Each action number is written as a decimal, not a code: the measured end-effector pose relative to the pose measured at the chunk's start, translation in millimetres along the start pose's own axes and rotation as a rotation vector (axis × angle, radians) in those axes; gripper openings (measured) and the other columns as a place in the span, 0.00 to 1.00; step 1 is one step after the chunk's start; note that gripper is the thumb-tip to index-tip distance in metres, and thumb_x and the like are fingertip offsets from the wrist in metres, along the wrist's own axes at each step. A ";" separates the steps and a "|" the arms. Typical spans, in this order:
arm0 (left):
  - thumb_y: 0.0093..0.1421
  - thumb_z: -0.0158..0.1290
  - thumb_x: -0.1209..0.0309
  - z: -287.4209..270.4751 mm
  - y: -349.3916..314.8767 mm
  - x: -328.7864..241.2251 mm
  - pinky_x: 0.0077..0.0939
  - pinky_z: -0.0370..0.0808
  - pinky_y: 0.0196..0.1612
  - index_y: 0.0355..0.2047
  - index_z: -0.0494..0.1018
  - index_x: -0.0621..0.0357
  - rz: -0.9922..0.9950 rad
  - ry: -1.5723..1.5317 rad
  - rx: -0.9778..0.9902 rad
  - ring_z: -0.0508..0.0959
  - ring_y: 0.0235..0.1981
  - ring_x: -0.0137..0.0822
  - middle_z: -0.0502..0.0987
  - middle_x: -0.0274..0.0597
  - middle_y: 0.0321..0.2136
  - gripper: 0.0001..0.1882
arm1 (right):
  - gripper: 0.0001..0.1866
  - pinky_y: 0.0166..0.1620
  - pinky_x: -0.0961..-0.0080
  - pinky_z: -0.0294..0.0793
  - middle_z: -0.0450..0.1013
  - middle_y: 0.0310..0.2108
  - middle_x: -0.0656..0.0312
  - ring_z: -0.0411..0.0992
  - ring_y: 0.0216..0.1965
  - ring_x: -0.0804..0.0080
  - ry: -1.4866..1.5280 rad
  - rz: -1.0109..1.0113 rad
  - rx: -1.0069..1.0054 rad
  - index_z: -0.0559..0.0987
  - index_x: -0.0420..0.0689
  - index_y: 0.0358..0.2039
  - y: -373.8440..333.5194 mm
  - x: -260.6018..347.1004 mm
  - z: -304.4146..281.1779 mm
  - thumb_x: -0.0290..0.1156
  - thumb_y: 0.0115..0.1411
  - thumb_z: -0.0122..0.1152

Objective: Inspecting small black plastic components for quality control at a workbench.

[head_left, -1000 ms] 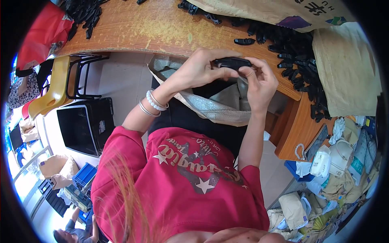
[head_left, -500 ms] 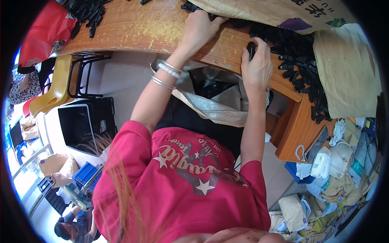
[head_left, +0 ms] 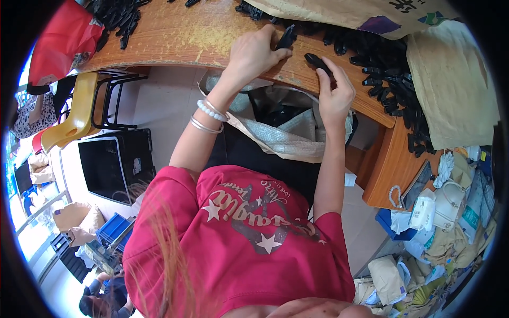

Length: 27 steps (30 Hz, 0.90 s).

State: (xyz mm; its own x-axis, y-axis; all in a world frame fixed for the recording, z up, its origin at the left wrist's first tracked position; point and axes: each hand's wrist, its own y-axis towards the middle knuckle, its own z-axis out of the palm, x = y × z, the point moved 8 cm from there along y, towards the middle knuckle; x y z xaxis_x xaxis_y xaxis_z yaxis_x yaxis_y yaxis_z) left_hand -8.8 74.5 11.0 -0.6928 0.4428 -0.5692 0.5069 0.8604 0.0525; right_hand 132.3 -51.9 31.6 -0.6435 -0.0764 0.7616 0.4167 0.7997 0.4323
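My left hand (head_left: 253,55) is over the wooden table (head_left: 183,32), its fingers closed on a small elongated black plastic piece (head_left: 287,37) that stands tilted between thumb and fingers. To its right, my right hand (head_left: 337,91) pinches a second black piece (head_left: 317,61) by one end, with the other end pointing toward my left hand. The two pieces are close together but apart. Behind and to the right of my hands lies a heap of similar black pieces (head_left: 389,90), partly covered by a printed brown paper bag (head_left: 339,13).
An open woven sack (head_left: 270,143) hangs below the table edge at my lap. Another brown bag (head_left: 450,90) is at the right. More black pieces (head_left: 119,18) and a red bag (head_left: 63,45) are at the far left. A yellow chair (head_left: 79,111) stands left; a person (head_left: 103,299) sits lower left.
My left hand has drawn back from the heap by the paper bag, and a black piece now shows in it. In my right hand, the piece now points toward the left.
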 end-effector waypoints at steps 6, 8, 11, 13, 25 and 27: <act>0.52 0.60 0.71 17.3 -5.4 -15.1 0.20 0.69 0.20 0.33 0.75 0.63 -0.132 -0.731 0.176 0.72 0.14 0.28 0.75 0.38 0.17 0.10 | 0.12 0.32 0.86 0.67 0.73 0.30 0.63 0.69 0.29 0.81 0.559 0.220 0.105 0.79 0.36 0.38 -5.5 -21.8 3.9 0.16 0.51 0.61; 0.54 0.58 0.74 11.3 -20.1 -34.0 0.15 0.64 0.16 0.39 0.76 0.64 -0.043 -0.812 0.335 0.68 0.13 0.20 0.74 0.34 0.17 0.12 | 0.12 0.32 0.86 0.68 0.73 0.29 0.63 0.70 0.29 0.80 0.515 0.239 0.150 0.80 0.36 0.38 -6.1 -10.9 1.0 0.15 0.51 0.61; 0.58 0.55 0.67 19.9 -25.7 -31.8 0.16 0.64 0.16 0.40 0.76 0.63 0.025 -0.754 0.427 0.68 0.13 0.21 0.72 0.33 0.14 0.13 | 0.12 0.33 0.85 0.70 0.74 0.29 0.61 0.72 0.29 0.78 0.369 0.229 0.165 0.80 0.36 0.38 -11.5 -4.0 -5.9 0.15 0.51 0.60; 0.59 0.54 0.65 23.8 -27.9 -30.5 0.16 0.63 0.16 0.40 0.77 0.61 0.022 -0.738 0.488 0.68 0.12 0.21 0.71 0.33 0.13 0.14 | 0.11 0.32 0.83 0.71 0.75 0.30 0.60 0.73 0.29 0.76 0.283 0.200 0.142 0.80 0.36 0.37 -12.6 0.2 -8.1 0.15 0.51 0.59; 0.50 0.60 0.72 -13.6 -46.5 -68.6 0.28 0.75 0.35 0.45 0.74 0.62 0.464 -0.480 0.220 0.81 0.30 0.39 0.79 0.51 0.33 0.20 | 0.15 0.36 0.80 0.71 0.72 0.38 0.59 0.71 0.34 0.75 0.333 0.124 0.089 0.78 0.37 0.40 -13.1 14.6 -14.0 0.20 0.50 0.64; 0.49 0.60 0.72 -9.7 -46.6 -66.2 0.33 0.73 0.34 0.40 0.76 0.64 0.436 -0.535 0.235 0.77 0.29 0.53 0.77 0.56 0.29 0.17 | 0.16 0.37 0.81 0.70 0.71 0.33 0.61 0.69 0.32 0.76 0.323 0.126 0.105 0.77 0.37 0.41 -15.4 15.6 -12.5 0.21 0.50 0.64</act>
State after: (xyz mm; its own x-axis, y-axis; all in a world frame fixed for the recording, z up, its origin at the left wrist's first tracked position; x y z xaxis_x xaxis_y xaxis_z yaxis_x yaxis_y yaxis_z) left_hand 8.4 7.6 54.2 -0.0873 0.4974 -0.8631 0.8179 0.5304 0.2229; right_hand 123.9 -72.8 42.9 -0.3482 -0.1443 0.9262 0.4009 0.8702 0.2863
